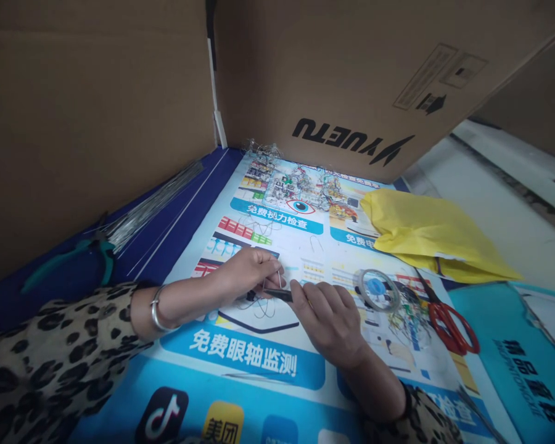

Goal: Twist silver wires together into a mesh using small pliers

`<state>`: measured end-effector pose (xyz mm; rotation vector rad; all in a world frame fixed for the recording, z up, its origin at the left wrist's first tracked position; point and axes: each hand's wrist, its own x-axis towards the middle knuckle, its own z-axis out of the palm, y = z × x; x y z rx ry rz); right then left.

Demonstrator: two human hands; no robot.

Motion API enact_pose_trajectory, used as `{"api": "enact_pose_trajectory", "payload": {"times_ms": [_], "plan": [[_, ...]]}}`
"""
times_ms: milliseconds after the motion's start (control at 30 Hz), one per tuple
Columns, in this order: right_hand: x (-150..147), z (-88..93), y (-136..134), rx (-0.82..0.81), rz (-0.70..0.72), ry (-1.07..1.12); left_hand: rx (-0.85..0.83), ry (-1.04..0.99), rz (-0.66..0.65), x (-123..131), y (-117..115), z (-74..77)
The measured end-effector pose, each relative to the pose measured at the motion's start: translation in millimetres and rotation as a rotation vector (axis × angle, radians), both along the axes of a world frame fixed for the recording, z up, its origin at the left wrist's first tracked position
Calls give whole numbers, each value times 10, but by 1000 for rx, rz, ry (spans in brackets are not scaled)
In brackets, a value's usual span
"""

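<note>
My left hand (254, 268) pinches a thin wire (280, 280) between thumb and fingertips, over the printed sheet (277, 373). From the right, my right hand (326, 314) is closed around a dark slender-tipped tool (278, 295). Its tip reaches the wire just below my left fingertips; the rest is inside my fist, so its kind is unclear. Thin bent wire pieces (264, 308) lie under the two hands. A small bent wire (315, 242) rests on the sheet beyond them.
Cardboard walls (305, 74) stand behind and at left. Teal-handled pliers (108, 259) lie beside a bundle of straight wires (143, 209). Tangled wire pieces (326, 191) sit at the back. Rightward are a tape roll (394, 296), red-handled scissors (453, 330) and a yellow bag (435, 234).
</note>
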<state>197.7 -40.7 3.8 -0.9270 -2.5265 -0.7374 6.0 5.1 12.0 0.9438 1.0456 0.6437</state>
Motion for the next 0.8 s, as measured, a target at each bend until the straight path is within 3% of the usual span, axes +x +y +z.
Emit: {"api": "enact_pose_trajectory", "payload": {"times_ms": [800], "plan": [[-26, 29, 19, 13, 47, -27, 58, 36, -38, 12, -6, -91]]}}
